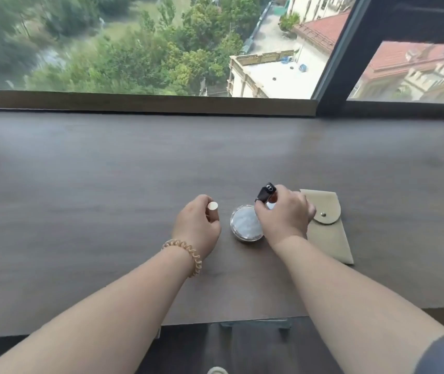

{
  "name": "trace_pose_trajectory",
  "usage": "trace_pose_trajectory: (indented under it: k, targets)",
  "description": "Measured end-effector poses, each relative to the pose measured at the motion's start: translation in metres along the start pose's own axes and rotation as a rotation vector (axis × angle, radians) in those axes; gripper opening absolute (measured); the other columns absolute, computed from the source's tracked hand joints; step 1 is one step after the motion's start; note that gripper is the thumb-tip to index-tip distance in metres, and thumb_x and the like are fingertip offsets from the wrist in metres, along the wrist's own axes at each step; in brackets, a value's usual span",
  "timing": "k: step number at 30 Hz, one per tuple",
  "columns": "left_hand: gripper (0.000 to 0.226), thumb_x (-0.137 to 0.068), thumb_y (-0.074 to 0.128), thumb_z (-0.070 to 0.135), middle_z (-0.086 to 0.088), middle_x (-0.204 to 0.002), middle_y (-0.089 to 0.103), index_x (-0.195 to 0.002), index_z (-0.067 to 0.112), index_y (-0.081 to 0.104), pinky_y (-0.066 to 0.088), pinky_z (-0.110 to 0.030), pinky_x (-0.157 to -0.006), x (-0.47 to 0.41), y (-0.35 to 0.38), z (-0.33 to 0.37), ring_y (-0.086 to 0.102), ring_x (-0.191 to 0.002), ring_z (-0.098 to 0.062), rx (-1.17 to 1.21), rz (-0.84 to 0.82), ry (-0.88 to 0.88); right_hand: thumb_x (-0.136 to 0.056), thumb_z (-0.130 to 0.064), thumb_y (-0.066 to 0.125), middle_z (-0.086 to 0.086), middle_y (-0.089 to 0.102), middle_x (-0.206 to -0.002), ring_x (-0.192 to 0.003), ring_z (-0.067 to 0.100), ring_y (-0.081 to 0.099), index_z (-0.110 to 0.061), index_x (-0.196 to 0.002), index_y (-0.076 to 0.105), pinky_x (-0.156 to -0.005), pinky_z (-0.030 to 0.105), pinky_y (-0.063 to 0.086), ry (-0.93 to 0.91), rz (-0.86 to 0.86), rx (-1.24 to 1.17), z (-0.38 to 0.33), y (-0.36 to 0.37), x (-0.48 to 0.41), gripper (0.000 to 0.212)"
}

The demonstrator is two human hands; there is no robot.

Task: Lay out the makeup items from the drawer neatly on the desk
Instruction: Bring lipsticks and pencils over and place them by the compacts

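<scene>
Hands: left (198, 225) gripping white tube (212, 205), right (283, 214) black bottle (266, 193); wooden desk (107, 171), window (134, 44)

Dark brown wood-grain desk (107, 171), beige pouch (328, 233) (brass snap), clear jar (245, 225), black-capped bottle (266, 193), cream-white disc (212, 205).

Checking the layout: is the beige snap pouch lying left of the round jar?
No, the beige snap pouch lies right of the round jar.

On the counter (107, 163) there are one round clear jar (245, 225) and one beige pouch (328, 233). Two hands are in view: the left (198, 225) holds one small white tube (212, 207), the right (283, 214) one black-capped bottle (266, 193).
</scene>
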State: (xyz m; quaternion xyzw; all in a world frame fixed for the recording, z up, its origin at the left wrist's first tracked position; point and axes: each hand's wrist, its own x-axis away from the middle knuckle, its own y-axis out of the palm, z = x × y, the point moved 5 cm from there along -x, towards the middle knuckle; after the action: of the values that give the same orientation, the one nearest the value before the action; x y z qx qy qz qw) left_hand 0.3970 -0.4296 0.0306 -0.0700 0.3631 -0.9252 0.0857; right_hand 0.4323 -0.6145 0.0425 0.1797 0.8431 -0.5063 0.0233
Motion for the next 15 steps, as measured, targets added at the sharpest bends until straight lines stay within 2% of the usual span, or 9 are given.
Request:
trace_pose_trajectory:
  k: [4, 6, 10, 15]
  targets:
    - [0.007, -0.087, 0.053, 0.02, 0.005, -0.085, 0.062, -0.093, 0.018, 0.056, 0.046, -0.034, -0.078, -0.014, 0.031, 0.049, 0.061, -0.083, -0.019, 0.011, 0.04, 0.173, -0.072, -0.029, 0.064, -0.008, 0.053, -0.068, -0.092, 0.022, 0.049, -0.022, -0.069, 0.052, -0.091, 0.038, 0.026, 0.088, 0.034, 0.053, 0.049, -0.004, 0.01, 0.015]
    - [0.009, -0.085, 0.053, 0.023, 0.007, -0.086, 0.064, -0.094, 0.021, 0.056, 0.037, -0.032, -0.082, -0.014, 0.055, 0.071, 0.06, -0.087, -0.018, -0.03, 0.001, 0.245, -0.071, -0.03, 0.065, -0.007, 0.057, -0.073, -0.099, 0.022, 0.049, -0.021, -0.069, 0.054, -0.091, 0.037, 0.023, 0.113, 0.029, 0.087, 0.071, -0.004, 0.013, 0.014]
    - [0.013, -0.088, 0.047, 0.029, 0.007, -0.088, 0.066, -0.095, 0.025, 0.057, 0.012, -0.029, -0.072, -0.004, 0.1, 0.087, 0.052, -0.099, -0.02, -0.208, -0.064, 0.306, -0.073, -0.04, 0.065, -0.004, 0.061, -0.096, -0.119, 0.021, 0.04, -0.023, -0.076, 0.06, -0.097, 0.04, 0.023, 0.119, -0.05, 0.123, 0.098, -0.001, 0.015, 0.017]
    - [0.008, -0.084, 0.051, 0.03, 0.009, -0.084, 0.065, -0.09, 0.026, 0.056, 0.006, -0.028, -0.068, 0.003, 0.118, 0.084, 0.048, -0.103, -0.017, -0.262, -0.084, 0.293, -0.073, -0.047, 0.06, -0.003, 0.057, -0.106, -0.12, 0.022, 0.036, -0.026, -0.084, 0.061, -0.1, 0.038, 0.02, 0.086, -0.139, 0.16, 0.104, -0.001, 0.011, 0.024]
